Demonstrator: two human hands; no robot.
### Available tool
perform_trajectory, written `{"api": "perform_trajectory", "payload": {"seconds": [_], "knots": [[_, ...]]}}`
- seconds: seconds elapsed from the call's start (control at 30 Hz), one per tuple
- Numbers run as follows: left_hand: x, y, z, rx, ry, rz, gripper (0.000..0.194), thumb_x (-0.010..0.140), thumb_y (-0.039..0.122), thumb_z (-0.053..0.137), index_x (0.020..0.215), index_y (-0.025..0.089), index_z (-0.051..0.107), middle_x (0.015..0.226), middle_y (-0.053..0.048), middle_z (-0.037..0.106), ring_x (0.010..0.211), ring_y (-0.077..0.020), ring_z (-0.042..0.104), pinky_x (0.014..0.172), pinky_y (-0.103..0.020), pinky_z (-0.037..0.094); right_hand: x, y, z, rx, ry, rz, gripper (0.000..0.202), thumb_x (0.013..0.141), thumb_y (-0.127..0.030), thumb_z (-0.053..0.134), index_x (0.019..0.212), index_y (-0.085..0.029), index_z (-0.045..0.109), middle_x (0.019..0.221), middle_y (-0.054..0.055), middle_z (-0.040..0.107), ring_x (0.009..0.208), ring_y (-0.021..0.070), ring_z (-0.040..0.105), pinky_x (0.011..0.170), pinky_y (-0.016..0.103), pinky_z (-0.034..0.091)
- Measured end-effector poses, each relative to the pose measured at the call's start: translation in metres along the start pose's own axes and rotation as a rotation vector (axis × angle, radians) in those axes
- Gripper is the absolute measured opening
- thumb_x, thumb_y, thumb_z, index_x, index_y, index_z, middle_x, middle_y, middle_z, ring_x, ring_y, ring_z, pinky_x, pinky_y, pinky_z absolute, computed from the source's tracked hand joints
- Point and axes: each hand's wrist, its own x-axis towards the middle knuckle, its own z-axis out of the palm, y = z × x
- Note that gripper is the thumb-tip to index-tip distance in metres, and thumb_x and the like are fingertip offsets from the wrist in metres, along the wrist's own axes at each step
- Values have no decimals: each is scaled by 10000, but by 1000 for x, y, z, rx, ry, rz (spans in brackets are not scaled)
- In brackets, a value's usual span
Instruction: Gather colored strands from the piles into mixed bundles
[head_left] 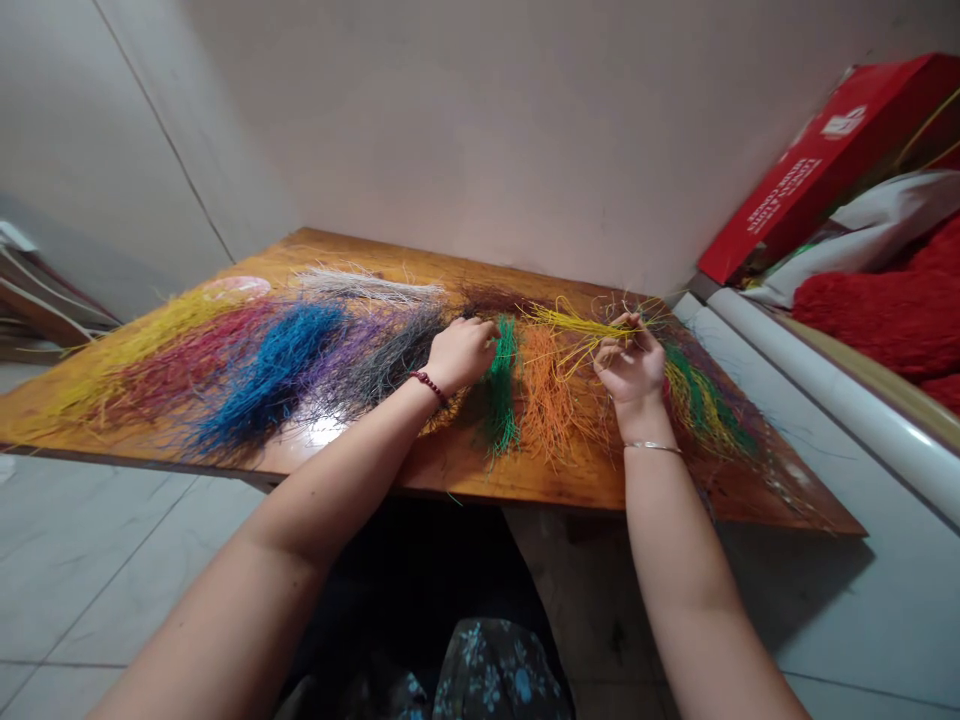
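Bundles of thin coloured strands lie side by side on a wooden table (pixel 577 485). My right hand (pixel 631 362) pinches a bunch of yellow strands (pixel 574 322), whose loose ends fan out to the left above the orange strands (pixel 547 395). My left hand (pixel 465 352) is closed between the dark grey strands (pixel 397 355) and the green strands (pixel 502 390); its fingertips are mostly hidden, and what they hold cannot be made out. White strands (pixel 367 284) lie near the back edge.
Blue strands (pixel 277 360), red strands (pixel 199 360) and a yellow pile (pixel 142 345) spread over the table's left. Mixed green and yellow strands (pixel 701 400) lie right of my right hand. A wall stands behind; a red box (pixel 817 165) and red fluffy material (pixel 877 320) are at right.
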Motion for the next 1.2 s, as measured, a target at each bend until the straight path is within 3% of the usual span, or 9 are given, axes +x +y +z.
{"api": "perform_trajectory", "payload": {"seconds": [0.1,0.17,0.3,0.7,0.9,1.07,1.2], "knots": [[0,1,8,-14,-40,263,391,881,143,411,1150,235,680,1190,-36,669,1088,-203,565,994,-336,433,0,0,1,15,16,11,209,897,-203,538,803,-253,718,863,-62,753,536,28,612,515,137,500],[-1,1,14,1,-110,320,426,877,116,390,1171,239,673,1272,-25,638,1148,-210,533,998,-355,426,-1,0,1,22,24,9,213,898,-205,534,797,-249,716,856,-60,753,529,27,604,505,134,491],[-4,0,22,54,-157,288,414,915,159,371,1204,229,660,1352,-37,593,1231,-247,476,989,-404,415,-1,0,2,18,19,10,202,890,-201,545,798,-250,717,863,-65,753,532,20,604,514,129,493],[-5,2,27,54,-193,263,435,911,144,378,1244,227,644,1419,-52,536,1271,-252,439,992,-390,394,-2,0,3,-67,8,-18,147,851,-194,605,799,-267,722,862,-87,753,548,17,623,529,132,511],[-5,3,31,38,-211,265,445,915,134,365,1254,208,642,1355,-65,593,1220,-239,479,991,-387,398,-1,0,3,-2,32,2,213,891,-196,534,805,-240,724,853,-55,758,535,34,620,521,148,514],[-4,3,29,1,-174,258,442,919,128,367,1238,216,660,1338,-57,612,1219,-235,489,1006,-392,403,0,0,0,-27,-4,-13,189,878,-196,559,815,-248,730,865,-57,759,534,33,620,520,152,515],[0,5,24,-104,-73,268,398,940,156,393,1213,206,678,1299,-59,640,1212,-215,516,1050,-378,395,0,0,1,-40,33,-16,193,874,-191,561,790,-255,723,856,-67,757,533,25,618,518,139,500]]}}
